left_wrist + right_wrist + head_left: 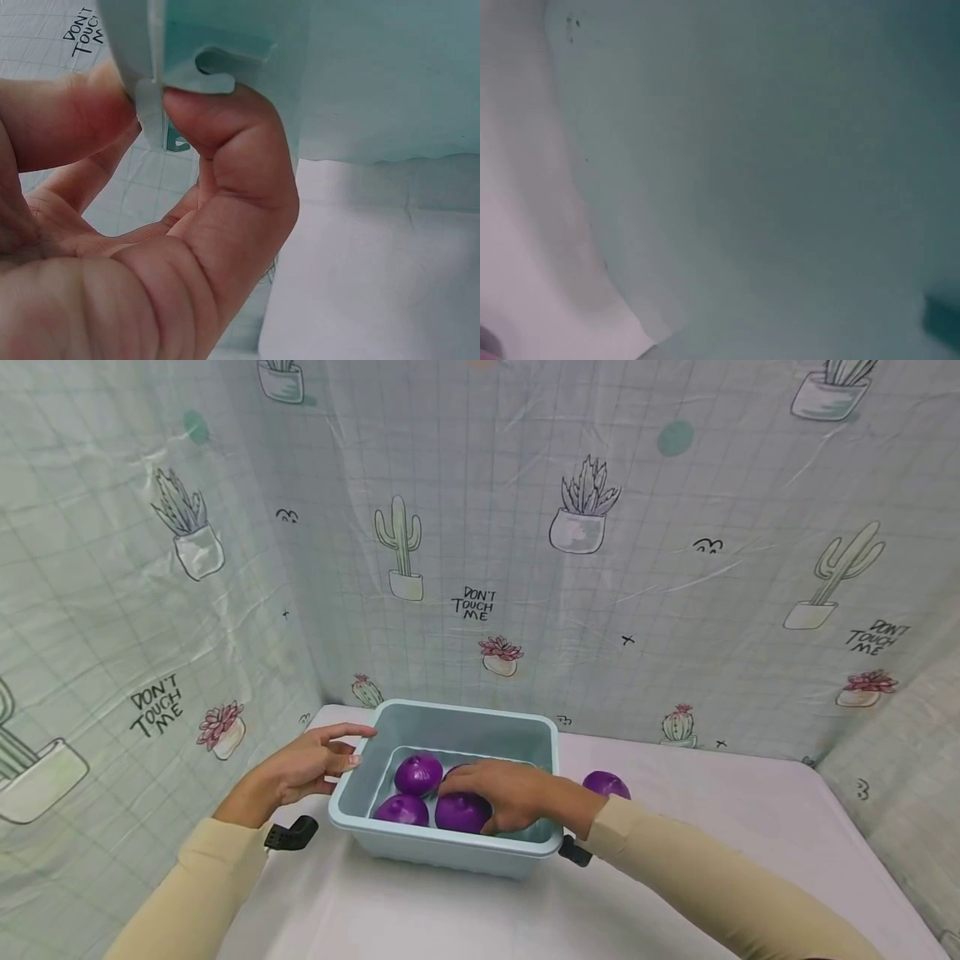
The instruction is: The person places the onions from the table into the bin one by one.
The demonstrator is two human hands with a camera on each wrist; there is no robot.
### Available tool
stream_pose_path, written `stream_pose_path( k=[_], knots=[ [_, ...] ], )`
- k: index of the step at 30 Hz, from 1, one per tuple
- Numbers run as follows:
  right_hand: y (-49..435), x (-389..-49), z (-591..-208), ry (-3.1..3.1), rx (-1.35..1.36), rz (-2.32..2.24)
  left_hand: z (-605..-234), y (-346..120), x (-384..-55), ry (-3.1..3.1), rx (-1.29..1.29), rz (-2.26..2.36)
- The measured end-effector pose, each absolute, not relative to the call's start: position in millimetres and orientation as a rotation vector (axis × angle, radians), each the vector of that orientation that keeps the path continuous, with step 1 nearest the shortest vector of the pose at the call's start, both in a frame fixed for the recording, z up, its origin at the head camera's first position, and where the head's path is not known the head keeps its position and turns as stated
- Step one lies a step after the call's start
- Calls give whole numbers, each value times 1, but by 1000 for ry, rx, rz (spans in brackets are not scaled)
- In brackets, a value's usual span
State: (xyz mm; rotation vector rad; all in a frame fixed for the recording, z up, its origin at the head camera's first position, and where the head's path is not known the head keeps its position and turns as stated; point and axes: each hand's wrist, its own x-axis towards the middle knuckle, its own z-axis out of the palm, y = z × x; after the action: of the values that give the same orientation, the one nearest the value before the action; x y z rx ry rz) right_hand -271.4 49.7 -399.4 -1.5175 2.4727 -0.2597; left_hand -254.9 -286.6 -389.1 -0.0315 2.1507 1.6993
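Note:
A light blue plastic bin (450, 858) stands on the table with several shiny purple onions inside. My left hand (315, 764) pinches its left rim; the left wrist view shows the rim (150, 112) between the fingers and thumb of the left hand (232, 165). Reaching over the right wall, my right hand (506, 793) curls its fingers around a purple onion (459, 814) and partly covers another behind it. To its left lie one onion (418, 774) at the back and one onion (401, 810) at the front. The right wrist view is filled mostly by the bin's wall (742, 172), with no hand showing.
Another purple onion (606, 784) lies on the white table (697, 793) right of the bin, partly behind the right forearm. A cactus-printed curtain (480, 527) hangs along the back and both sides. Black wrist devices, such as the left one (292, 833), sit below both wrists.

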Motion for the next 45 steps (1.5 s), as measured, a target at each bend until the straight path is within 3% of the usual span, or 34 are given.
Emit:
stream_pose_path(
  k=[7, 13, 20, 24, 33, 39, 45],
  knots=[
    [45, -270, -412, 2482, -1508, -152, -389, -284, -256, 2156, -39, 1690],
    [58, -269, -390, 2529, -1385, -300, -390, -284, -256, 2152, -46, 1688],
    [117, -271, -351, 2726, -1166, -583, -390, -284, -256, 2172, -49, 1666],
    [163, -273, -351, 2832, -1056, -698, -389, -285, -256, 2173, -46, 1662],
    [242, -276, -413, 2955, -706, -673, -391, -287, -255, 2176, -22, 1657],
    [260, -279, -460, 2895, -579, -713, -393, -285, -253, 2169, -12, 1667],
    [262, -282, -480, 2870, -569, -841, -390, -283, -252, 2181, -12, 1665]
  ],
)
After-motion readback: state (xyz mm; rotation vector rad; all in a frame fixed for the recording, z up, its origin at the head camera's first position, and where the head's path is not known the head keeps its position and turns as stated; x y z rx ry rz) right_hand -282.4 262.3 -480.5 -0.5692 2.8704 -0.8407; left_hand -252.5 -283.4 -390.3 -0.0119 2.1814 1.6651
